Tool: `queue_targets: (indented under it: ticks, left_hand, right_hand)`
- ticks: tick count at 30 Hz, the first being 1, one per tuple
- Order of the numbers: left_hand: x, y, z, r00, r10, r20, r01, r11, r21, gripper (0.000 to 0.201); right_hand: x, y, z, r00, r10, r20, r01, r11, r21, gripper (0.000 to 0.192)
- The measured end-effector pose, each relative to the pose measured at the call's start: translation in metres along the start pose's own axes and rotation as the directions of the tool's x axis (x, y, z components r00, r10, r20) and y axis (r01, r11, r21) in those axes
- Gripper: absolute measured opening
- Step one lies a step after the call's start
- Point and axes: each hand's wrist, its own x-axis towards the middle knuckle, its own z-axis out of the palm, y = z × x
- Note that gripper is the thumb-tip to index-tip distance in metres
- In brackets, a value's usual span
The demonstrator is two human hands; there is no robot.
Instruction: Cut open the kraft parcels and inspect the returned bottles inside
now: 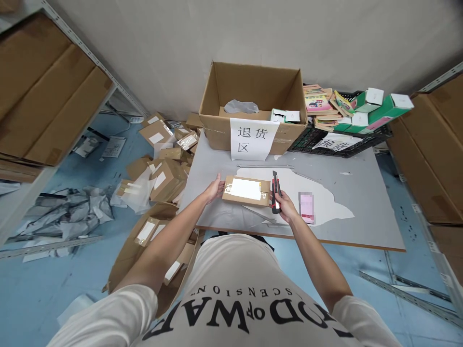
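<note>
A small brown cardboard box with a white label and clear tape is held over the front part of the table. My left hand grips its left end, thumb up and fingers partly hidden by the box. At the opposite end, my right hand is closed round a black and red utility knife, which stands upright beside the box. The right fingers also reach the box's right end. A phone with a pink screen lies on the table just right of that hand.
On the grey table stands a large open carton with a paper sign. Right of it, a black crate holds booklets and green-white boxes. Several parcels lie heaped at the left. A carton of parcels sits below my left arm.
</note>
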Motion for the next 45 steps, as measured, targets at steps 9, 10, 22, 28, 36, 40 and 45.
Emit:
queue_targets:
  ticks: [9, 10, 22, 28, 36, 40, 45]
  left_hand:
    - [-0.026, -0.038, 0.029, 0.986, 0.128, -0.105, -0.157, 0.924, -0.35, 0.072]
    - [-0.031, -0.042, 0.035, 0.984, 0.134, -0.121, -0.171, 0.908, -0.384, 0.073]
    - [-0.073, -0.071, 0.094, 0.998, -0.023, -0.063, -0.024, 0.752, -0.658, 0.086]
    - [-0.073, -0.072, 0.089, 0.997, -0.069, -0.023, 0.037, 0.758, -0.651, 0.089]
    - [-0.055, -0.065, 0.061, 0.961, -0.251, -0.115, 0.174, 0.874, -0.454, 0.082]
    - [-0.04, -0.047, 0.043, 0.969, -0.097, -0.226, 0.023, 0.951, -0.308, 0.068]
    - [-0.013, -0.016, 0.038, 0.992, 0.02, -0.126, -0.053, 0.963, -0.265, 0.069]
  right_hand:
    - [0.063, -0.055, -0.002, 0.997, -0.018, 0.078, 0.034, 0.979, -0.203, 0.027]
    - [0.072, -0.063, 0.0, 0.995, -0.014, 0.095, 0.035, 0.973, -0.228, 0.026]
    - [0.147, -0.091, 0.048, 0.967, 0.019, 0.253, 0.136, 0.803, -0.58, 0.012]
    - [0.159, -0.085, 0.055, 0.959, 0.027, 0.283, 0.165, 0.757, -0.633, 0.011]
    - [0.144, -0.075, 0.044, 0.943, -0.241, 0.229, 0.331, 0.753, -0.569, 0.021]
    - [0.106, -0.053, 0.024, 0.906, -0.417, 0.07, 0.399, 0.789, -0.467, 0.034]
    - [0.049, -0.008, 0.012, 0.951, -0.295, -0.089, 0.277, 0.945, -0.173, 0.037]
